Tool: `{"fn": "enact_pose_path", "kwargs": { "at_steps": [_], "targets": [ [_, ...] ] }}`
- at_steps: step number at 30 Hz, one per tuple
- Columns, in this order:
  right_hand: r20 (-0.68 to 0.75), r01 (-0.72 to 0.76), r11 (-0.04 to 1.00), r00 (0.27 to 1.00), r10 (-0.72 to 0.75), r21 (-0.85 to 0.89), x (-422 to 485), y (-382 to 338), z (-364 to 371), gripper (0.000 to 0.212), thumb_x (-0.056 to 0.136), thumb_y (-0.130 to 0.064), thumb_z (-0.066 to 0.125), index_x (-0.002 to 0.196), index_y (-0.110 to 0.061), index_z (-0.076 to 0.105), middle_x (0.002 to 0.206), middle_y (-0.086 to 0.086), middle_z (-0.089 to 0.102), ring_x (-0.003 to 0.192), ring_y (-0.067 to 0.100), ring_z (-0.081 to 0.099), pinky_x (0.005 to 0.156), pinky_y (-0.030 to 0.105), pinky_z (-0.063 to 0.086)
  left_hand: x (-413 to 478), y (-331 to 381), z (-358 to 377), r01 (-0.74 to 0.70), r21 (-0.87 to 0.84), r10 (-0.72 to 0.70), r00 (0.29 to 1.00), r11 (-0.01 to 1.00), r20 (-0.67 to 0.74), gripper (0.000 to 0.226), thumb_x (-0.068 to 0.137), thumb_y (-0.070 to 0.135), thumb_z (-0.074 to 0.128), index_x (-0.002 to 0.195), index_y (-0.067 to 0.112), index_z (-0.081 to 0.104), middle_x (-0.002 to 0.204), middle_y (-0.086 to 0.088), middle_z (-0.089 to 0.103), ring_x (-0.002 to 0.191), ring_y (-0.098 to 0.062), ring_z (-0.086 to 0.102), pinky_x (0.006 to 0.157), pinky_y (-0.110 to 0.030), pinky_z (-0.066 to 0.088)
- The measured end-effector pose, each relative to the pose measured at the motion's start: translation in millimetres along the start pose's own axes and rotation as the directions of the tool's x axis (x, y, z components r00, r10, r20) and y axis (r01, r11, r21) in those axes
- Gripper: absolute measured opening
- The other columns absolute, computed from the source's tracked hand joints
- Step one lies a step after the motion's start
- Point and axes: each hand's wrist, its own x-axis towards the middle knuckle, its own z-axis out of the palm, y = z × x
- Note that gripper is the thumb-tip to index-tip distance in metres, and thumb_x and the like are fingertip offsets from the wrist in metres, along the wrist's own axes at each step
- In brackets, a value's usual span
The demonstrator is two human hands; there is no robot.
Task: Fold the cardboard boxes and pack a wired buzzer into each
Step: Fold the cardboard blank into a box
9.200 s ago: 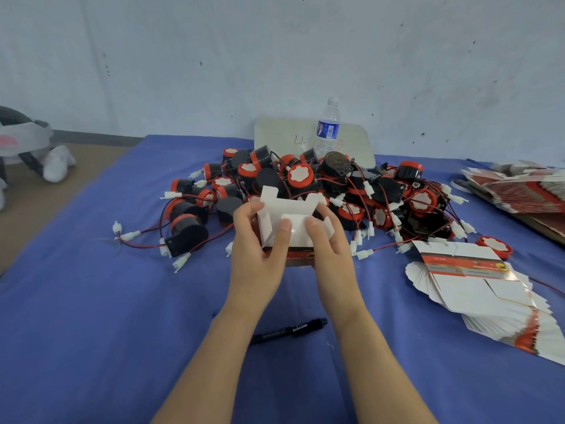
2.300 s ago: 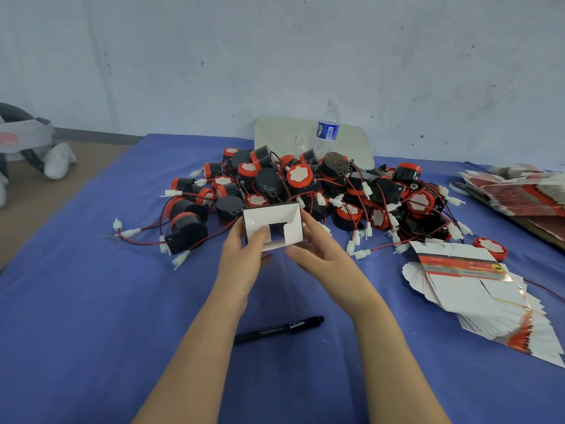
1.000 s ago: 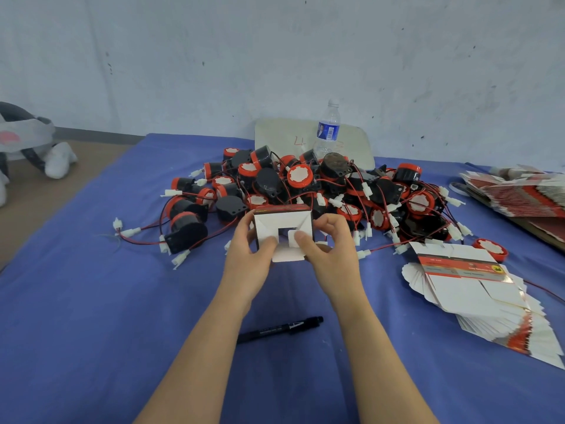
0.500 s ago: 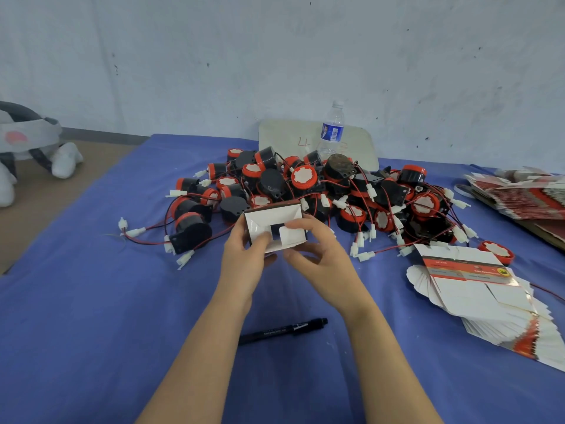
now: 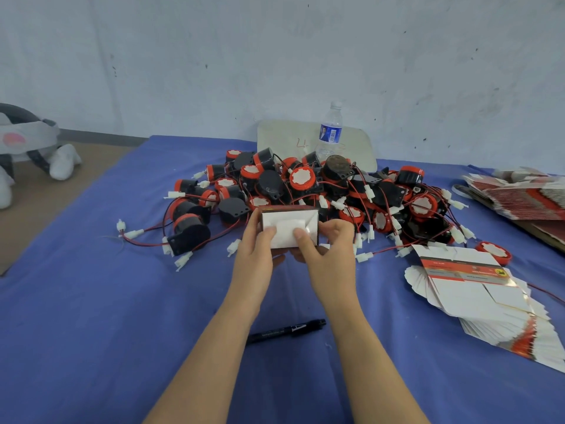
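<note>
Both hands grip the small white cardboard box (image 5: 289,228) above the blue table (image 5: 91,301), in front of the red-and-black wired buzzers (image 5: 305,191): left hand (image 5: 255,255) and right hand (image 5: 330,250) thumbs press its end flaps. Squeeze evenly so the flaps seat flush without creasing.

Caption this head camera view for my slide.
Left hand and right hand hold a cardboard box, thumbs on its flaps, before a buzzer pile.

- Lighting: even, diffuse, moderately bright.
- Shadows: faint, soft-edged on the tabletop (image 5: 107,332) under the forearms (image 5: 214,347).
- Exposure: white face of the cardboard box (image 5: 289,223) nearly washed out.
- Sharpness: mildly soft throughout; wide-angle bending toward edges.
</note>
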Motion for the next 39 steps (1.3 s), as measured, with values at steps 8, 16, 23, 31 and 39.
{"fn": "enact_pose_path", "kwargs": {
  "at_steps": [8,16,23,31,39],
  "targets": [
    [0.042,-0.111,0.992,0.993,0.109,0.052,4,7,0,0.022,0.091,-0.015,0.063,0.109,-0.025,0.056,0.108,-0.002,0.062,0.072,0.007,0.059,0.058,0.017,0.049,-1,-13,6,-0.135,0.217,0.14,0.99,0.967,-0.007,0.057,0.096,0.015,0.053,0.147,0.025,0.03,0.141,0.005,0.047,0.123,-0.016,0.052,0.099,-0.044,0.048],
    [-0.042,-0.06,0.998,0.997,0.06,0.01,2,12,8,0.03,0.088,-0.012,0.064,0.091,-0.037,0.048,0.099,-0.018,0.058,0.088,-0.001,0.06,0.069,0.013,0.05,0,-21,8,-0.137,0.249,0.165,0.981,0.959,-0.098,0.059,0.095,0.011,0.053,0.147,0.027,0.031,0.141,0.005,0.049,0.123,-0.014,0.052,0.096,-0.043,0.051],
    [-0.021,-0.071,0.997,0.997,0.071,0.016,2,9,8,0.022,0.092,-0.017,0.061,0.106,-0.033,0.055,0.115,-0.003,0.061,0.096,0.02,0.062,0.08,0.036,0.056,-1,-15,6,-0.124,0.144,0.136,0.988,0.982,-0.078,0.055,0.095,0.012,0.053,0.144,0.029,0.034,0.134,0.008,0.054,0.117,-0.011,0.057,0.098,-0.043,0.049],
    [0.134,-0.109,0.987,0.987,0.093,0.12,4,7,0,0.027,0.095,-0.014,0.056,0.112,-0.035,0.052,0.118,-0.007,0.061,0.091,0.012,0.069,0.069,0.023,0.057,3,-13,-1,-0.112,0.106,0.113,0.994,0.988,-0.004,0.052,0.094,0.014,0.055,0.14,0.032,0.038,0.128,0.005,0.058,0.111,-0.009,0.059,0.093,-0.032,0.053],
    [0.079,-0.116,0.986,0.991,0.107,0.122,2,7,4,0.026,0.095,-0.014,0.057,0.12,-0.02,0.051,0.119,0.003,0.063,0.097,0.014,0.066,0.07,0.024,0.057,1,-14,3,-0.176,0.137,0.174,0.984,0.975,0.024,0.049,0.095,0.011,0.055,0.127,0.045,0.039,0.119,0.014,0.059,0.102,0.007,0.058,0.084,-0.017,0.051]
  ]
}}
